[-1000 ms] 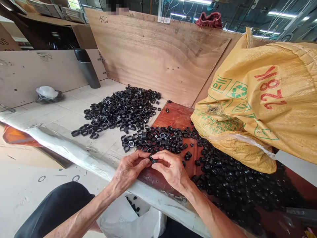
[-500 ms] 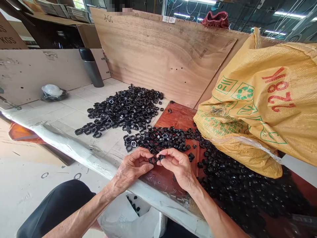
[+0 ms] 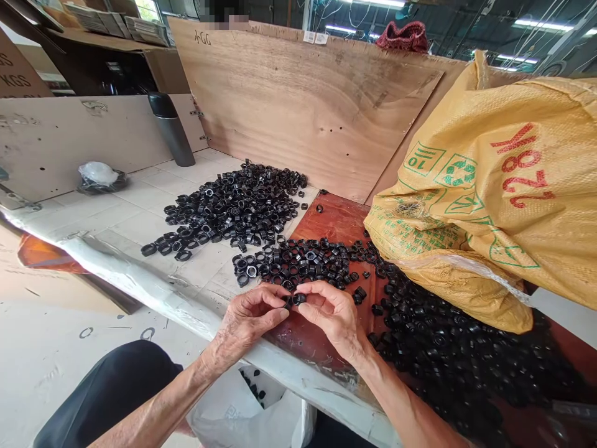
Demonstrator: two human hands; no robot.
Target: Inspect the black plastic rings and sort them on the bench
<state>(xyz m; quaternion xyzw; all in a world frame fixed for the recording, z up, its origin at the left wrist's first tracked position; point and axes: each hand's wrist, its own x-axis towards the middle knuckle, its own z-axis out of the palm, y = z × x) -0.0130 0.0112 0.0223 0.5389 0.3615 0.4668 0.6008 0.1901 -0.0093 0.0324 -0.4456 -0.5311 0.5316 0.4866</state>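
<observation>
1. Black plastic ring, glossy, thin-walled and open through the middle, sits over the red board, pinched between the thumb and fingers of my left hand.
2. Black plastic collar, small and round with a hollow that I can see into, is clamped between the thumb and fingers of my right hand. It is right by the ring; whether the two touch, I cannot tell.
3. Just past my fingertips lies a cluster of black rings, some flat and some on edge, reaching from the red board onto the pale tabletop.
4. To my right spreads a dense heap of small black parts, too dark to make out singly.
5. Above that heap bulges a yellow woven sack, printed "228K" in red.
6. Farther off on the pale top is a bigger pile of black rings.
7. Beyond stand a dark grey flask, leaning slightly, and a plywood panel.
</observation>
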